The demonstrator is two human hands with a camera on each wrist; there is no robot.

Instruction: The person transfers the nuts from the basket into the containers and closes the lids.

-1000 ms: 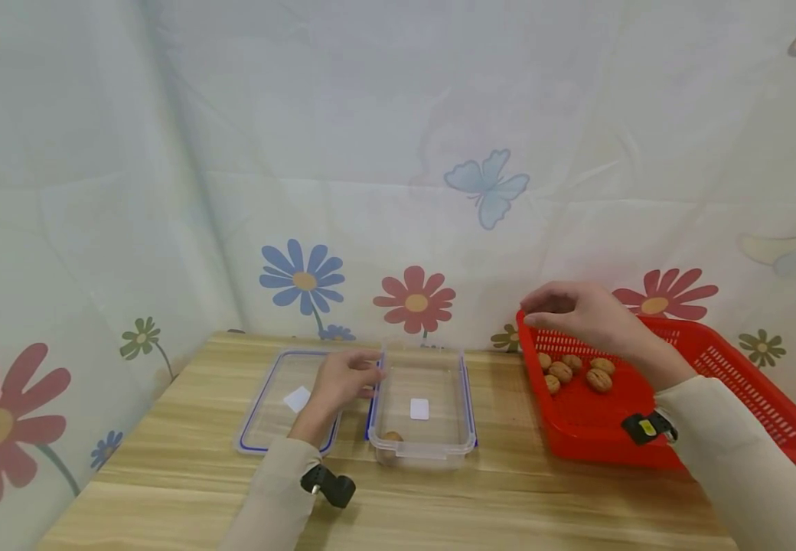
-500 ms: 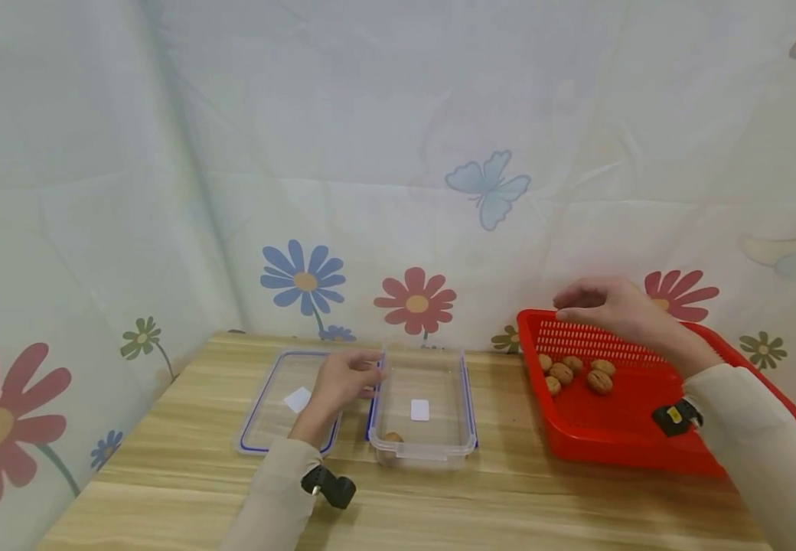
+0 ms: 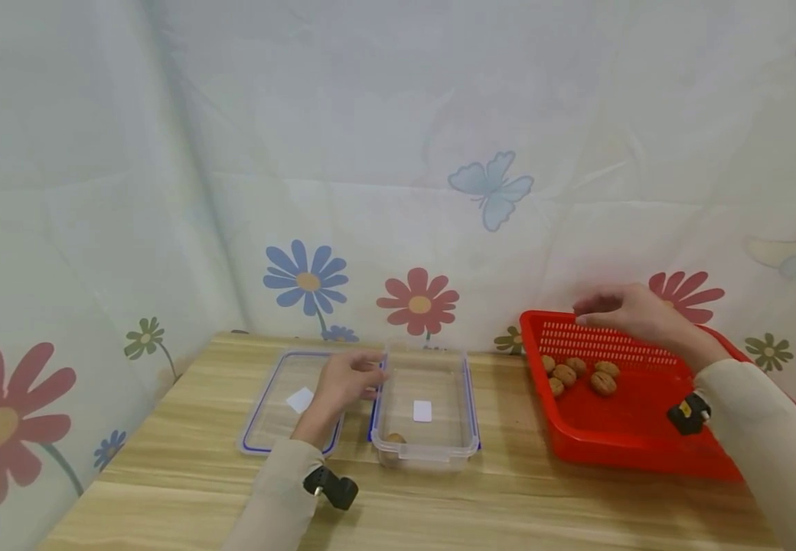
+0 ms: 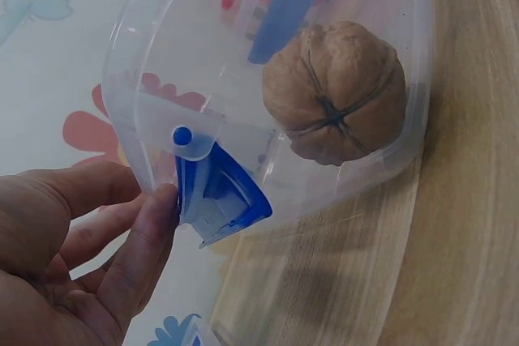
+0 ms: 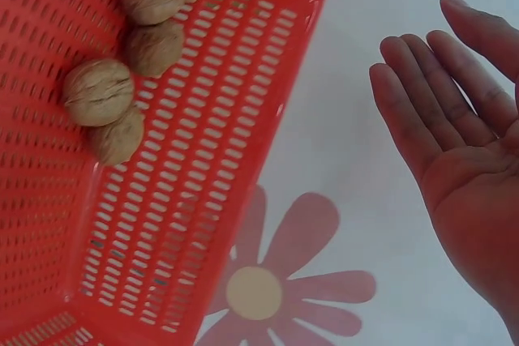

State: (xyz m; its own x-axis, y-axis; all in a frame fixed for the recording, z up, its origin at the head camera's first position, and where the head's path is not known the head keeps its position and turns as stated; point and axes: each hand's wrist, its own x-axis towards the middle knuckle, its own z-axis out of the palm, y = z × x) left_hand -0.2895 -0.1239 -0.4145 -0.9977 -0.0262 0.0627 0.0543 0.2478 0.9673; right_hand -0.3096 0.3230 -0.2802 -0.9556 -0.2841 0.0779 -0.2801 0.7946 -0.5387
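My left hand [image 3: 348, 383] is at the left side of a clear plastic box [image 3: 432, 383]. In the left wrist view, its fingertips [image 4: 166, 200] touch the box rim beside a blue latch [image 4: 219, 192]. One walnut [image 4: 334, 93] lies inside the box, in its near left corner. My right hand [image 3: 628, 312] hovers above the back of a red plastic basket [image 3: 618, 444]. Its fingers [image 5: 422, 95] are extended, and the palm looks bare in the right wrist view. Several walnuts [image 3: 603, 383] sit together in the basket's left part.
A clear lid with a blue seal [image 3: 267, 405] lies on the wooden table [image 3: 494, 497], left of the box and partly behind my left forearm. A flower-printed curtain [image 3: 370, 214] hangs close behind the table.
My right hand has moved right, from the basket's back left corner to over its back side. The left hand stays at the box. The walnuts look unmoved.
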